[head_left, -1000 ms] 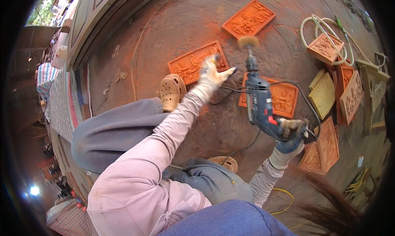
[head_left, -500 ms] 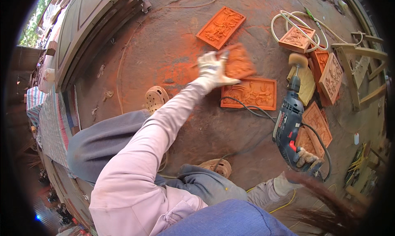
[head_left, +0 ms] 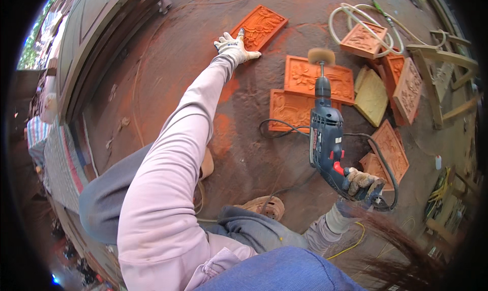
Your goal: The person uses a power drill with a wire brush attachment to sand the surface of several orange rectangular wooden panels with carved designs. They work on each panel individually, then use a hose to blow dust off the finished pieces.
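Note:
My left hand, in a white work glove, reaches far forward with its fingers spread. It is at the near left corner of an orange carved wooden panel and appears to touch it. My right hand, in a dirty glove, grips the handle of a dark power drill pointing away from me. A round tan buffing head sits in its chuck. Beneath the drill, one orange carved panel lies overlapping another carved panel; the drill hides part of both.
To the right are a yellowish block, a leaning carved panel and a pale hose looped over another panel. The drill's black cord trails over the floor. A wooden frame stands far right, large panelled woodwork at left.
My left hand has set a carved panel down overlapping another, let go, and moved forward-left to the far panel. The drill in my right hand has swung left over the panels.

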Available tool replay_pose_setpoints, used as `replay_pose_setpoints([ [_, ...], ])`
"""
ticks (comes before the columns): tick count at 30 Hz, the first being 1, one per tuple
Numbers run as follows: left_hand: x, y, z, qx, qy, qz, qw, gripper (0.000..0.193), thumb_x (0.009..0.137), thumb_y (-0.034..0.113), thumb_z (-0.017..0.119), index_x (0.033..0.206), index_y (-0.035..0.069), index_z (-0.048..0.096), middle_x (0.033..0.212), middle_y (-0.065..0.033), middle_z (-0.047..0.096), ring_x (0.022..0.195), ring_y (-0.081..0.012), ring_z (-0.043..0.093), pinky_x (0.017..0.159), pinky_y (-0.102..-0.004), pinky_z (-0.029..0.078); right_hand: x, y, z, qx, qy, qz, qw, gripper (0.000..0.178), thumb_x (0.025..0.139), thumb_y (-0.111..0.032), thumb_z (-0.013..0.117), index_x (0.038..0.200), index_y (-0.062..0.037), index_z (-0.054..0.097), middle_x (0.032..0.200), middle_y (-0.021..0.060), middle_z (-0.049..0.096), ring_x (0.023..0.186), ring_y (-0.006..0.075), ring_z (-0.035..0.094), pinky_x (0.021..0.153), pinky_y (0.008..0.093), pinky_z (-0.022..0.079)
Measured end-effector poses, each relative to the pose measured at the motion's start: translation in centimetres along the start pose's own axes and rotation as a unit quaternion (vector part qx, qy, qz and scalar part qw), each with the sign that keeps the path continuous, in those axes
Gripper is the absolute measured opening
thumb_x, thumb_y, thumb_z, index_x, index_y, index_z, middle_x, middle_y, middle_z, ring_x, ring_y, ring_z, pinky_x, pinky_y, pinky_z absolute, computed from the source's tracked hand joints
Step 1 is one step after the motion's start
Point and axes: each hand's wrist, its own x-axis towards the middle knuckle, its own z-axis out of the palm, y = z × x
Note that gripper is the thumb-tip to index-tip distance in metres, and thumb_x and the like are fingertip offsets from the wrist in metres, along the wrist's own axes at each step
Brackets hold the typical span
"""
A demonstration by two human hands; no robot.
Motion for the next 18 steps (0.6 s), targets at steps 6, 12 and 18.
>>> replay_pose_setpoints([
  [6, -9.8, -10.9, 2.1, 0.08, -0.102, 0.066, 0.989, 0.12, 0.057, 0.074, 0.069, 0.151, 0.027, 0.01, 0.153, -0.0227, 0.01, 0.141, -0.0422, 0.01, 0.109, -0.0625, 0.006, -0.7, 1.8, 3.6, -0.001, -0.017, 0.033, 0.999, 0.034, 0.099, -0.026, 0.04, 0.074, -0.0049, 0.046, 0.056, 0.0073, 0.043, 0.048, 0.0176, 0.039, 0.057, 0.0365, 0.039],
  [12, -17.3, -9.1, 6.3, -0.182, 0.101, -0.063, 0.976, 0.087, 0.074, 0.063, 0.066, 0.134, 0.005, 0.044, 0.137, -0.0253, 0.041, 0.128, -0.0364, 0.04, 0.103, -0.0445, 0.035, -1.6, 4.9, 4.6, 0.075, -0.09, 0.078, 0.99, 0.031, 0.098, -0.024, 0.043, 0.076, -0.0018, 0.048, 0.061, 0.0097, 0.048, 0.05, 0.0187, 0.043, 0.057, 0.0386, 0.041],
  [18, -23.0, -1.0, 8.4, -0.926, -0.249, -0.105, 0.263, 0.039, 0.089, 0.039, 0.061, 0.102, 0.002, 0.059, 0.091, -0.0118, 0.066, 0.08, -0.0224, 0.066, 0.072, -0.0347, 0.055, -1.9, 7.0, 6.2, 0.037, -0.153, 0.22, 0.963, 0.035, 0.099, -0.026, 0.044, 0.073, -0.0026, 0.047, 0.059, 0.0077, 0.048, 0.048, 0.0154, 0.041, 0.057, 0.0343, 0.045],
])
